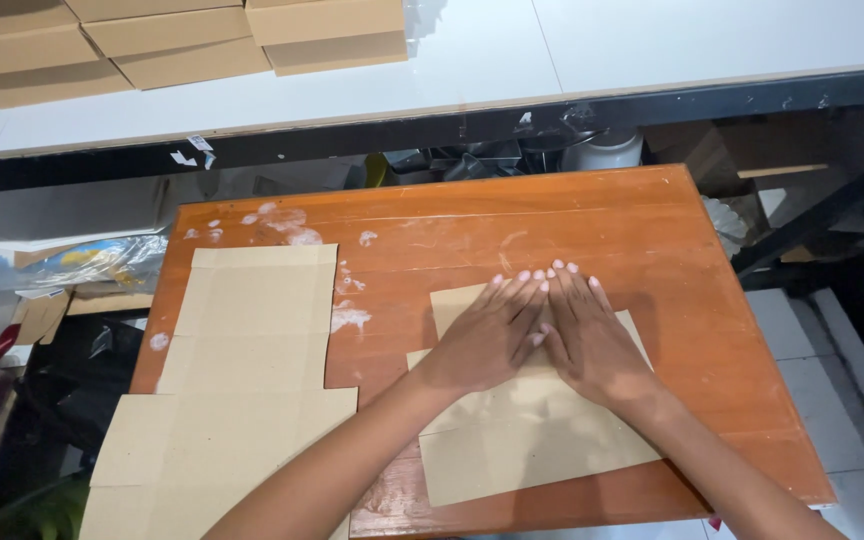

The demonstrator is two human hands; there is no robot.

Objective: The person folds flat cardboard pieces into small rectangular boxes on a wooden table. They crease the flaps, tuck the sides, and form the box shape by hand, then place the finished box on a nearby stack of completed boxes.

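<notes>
A folded piece of brown cardboard lies on the orange wooden table. My left hand and my right hand rest flat on its upper part, side by side, fingers together and pointing away from me, index fingers touching. Neither hand grips anything. To the left, a larger flat die-cut cardboard blank lies unfolded, reaching the table's front left edge.
Stacked closed cardboard boxes sit on a white shelf beyond the table. White smears mark the tabletop. Clutter with plastic wrap lies to the left, and pale floor tiles show to the right.
</notes>
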